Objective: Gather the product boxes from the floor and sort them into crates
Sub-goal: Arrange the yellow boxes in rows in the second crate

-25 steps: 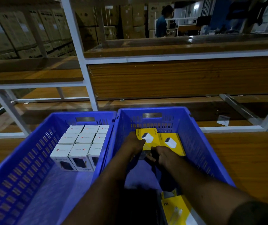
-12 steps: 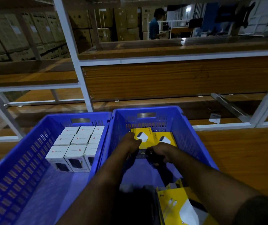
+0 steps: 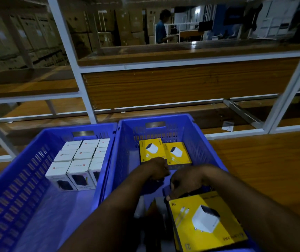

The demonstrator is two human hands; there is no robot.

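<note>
Hands both reach into the right blue crate (image 3: 198,142). Left hand (image 3: 157,169) sits with fingers curled downward at the near edge of the two yellow charger boxes (image 3: 152,150) lying flat against the crate's far wall; whether it grips anything I cannot tell. Right hand (image 3: 185,180) is just right of the left, fingers curled over the far edge of a third yellow charger box (image 3: 204,221), which lies face-up in the crate's near end, under the right forearm. Dark items lie beside that box, too dim to name.

Counts: three yellow charger boxes in the right crate. Left blue crate (image 3: 18,179) touches the right crate's left wall and holds white product boxes (image 3: 78,160) standing packed in a three-by-three block, nine tops visible, at its far right corner.

Both crates stand on a wooden floor (image 3: 265,170). Beyond the right crate rises a white metal rack (image 3: 83,84) with wooden shelves. A small white paper (image 3: 227,126) lies on the low shelf right of the crate. Behind the rack: stacked cardboard cartons (image 3: 9,42) to the left, and a person in a blue shirt (image 3: 161,28) standing far back.
</note>
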